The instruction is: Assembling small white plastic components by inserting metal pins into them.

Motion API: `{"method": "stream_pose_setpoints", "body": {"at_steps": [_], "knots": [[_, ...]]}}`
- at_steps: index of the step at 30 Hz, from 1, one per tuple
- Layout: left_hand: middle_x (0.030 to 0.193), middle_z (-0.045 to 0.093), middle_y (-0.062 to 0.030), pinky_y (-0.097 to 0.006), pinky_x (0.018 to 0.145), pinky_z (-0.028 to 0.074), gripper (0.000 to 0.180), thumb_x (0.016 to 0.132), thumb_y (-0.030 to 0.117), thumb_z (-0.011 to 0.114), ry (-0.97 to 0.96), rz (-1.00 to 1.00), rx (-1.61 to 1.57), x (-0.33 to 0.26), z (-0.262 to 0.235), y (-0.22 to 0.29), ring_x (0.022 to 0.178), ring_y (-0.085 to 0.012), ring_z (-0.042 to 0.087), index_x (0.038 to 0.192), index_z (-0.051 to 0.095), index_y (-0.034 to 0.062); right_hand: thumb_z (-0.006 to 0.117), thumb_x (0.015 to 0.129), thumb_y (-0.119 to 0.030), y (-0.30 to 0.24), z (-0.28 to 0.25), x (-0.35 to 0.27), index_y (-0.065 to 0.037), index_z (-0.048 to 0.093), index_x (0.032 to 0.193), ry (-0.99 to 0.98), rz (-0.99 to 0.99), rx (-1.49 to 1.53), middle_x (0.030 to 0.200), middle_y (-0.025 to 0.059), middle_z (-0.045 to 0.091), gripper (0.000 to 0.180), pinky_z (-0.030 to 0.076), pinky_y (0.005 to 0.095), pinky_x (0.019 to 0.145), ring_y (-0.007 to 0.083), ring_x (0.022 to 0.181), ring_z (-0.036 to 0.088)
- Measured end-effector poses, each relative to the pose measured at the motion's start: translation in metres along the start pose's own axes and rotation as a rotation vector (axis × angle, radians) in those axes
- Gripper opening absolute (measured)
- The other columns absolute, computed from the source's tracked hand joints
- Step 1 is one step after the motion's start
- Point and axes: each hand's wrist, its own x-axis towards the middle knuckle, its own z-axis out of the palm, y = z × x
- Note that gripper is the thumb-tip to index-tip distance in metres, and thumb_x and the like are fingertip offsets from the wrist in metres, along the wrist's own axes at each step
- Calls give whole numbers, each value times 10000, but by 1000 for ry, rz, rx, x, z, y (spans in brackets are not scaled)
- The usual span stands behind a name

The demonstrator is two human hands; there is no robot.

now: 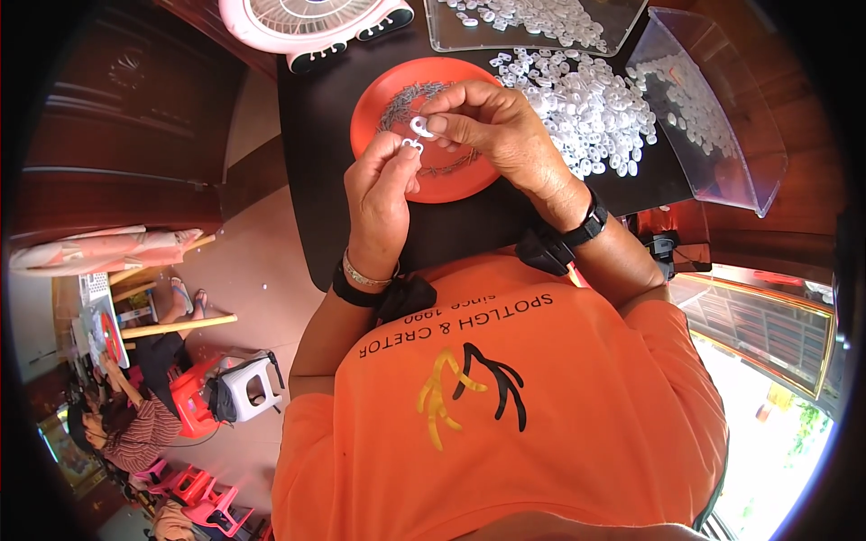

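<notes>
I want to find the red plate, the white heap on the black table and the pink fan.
Red plate (442,192), head view: its near rim.
White heap (591,113), head view: its middle.
Pink fan (308,14), head view: its grille.

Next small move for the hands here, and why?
Probably ease the right hand slightly toward the left hand, lining up the upper white piece with the lower white piece. Each hand pinches one piece at its fingertips, and the two pieces sit very close together above the red plate. Whether they already touch, I can't tell.
</notes>
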Motion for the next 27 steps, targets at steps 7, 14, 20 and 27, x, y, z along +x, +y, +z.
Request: {"method": "stream_pose_setpoints", "body": {"at_steps": [7, 14, 20, 27], "knots": [[655, 437, 2, -233, 570, 368, 155, 895, 87, 480, -8, 0, 19, -1, 0, -1, 598, -73, 398, 757, 490, 18, 657, 862, -59, 2, 2, -2, -22, 667, 967, 23, -92, -126, 856, 3, 663, 112, 482, 205, 737, 59, 802, 586], [658, 433, 4, -226, 555, 350, 166, 911, 88, 479, -35, 39, 56, -1, 0, -3, 596, -72, 391, 759, 487, 21, 646, 870, -50, 4, 1, -2, -11, 653, 964, -33, -109, -196, 883, 17, 660, 101, 496, 226, 775, 81, 853, 604], [655, 424, 4, -231, 554, 354, 192, 924, 105, 474, -32, 63, -20, 0, 1, -7, 589, -74, 380, 749, 479, 25, 627, 872, -18, 11, 8, -8, 8, 625, 984, -34, -126, -160, 899, 39, 649, 116, 512, 248, 767, 105, 856, 620], [645, 429, 2, -242, 562, 369, 234, 939, 164, 462, 8, 2, -104, -2, 7, -3, 581, -79, 382, 770, 521, 13, 606, 868, 23, 15, 4, -8, 26, 610, 999, -81, -136, -85, 893, 56, 650, 131, 517, 258, 768, 124, 833, 635]]}}
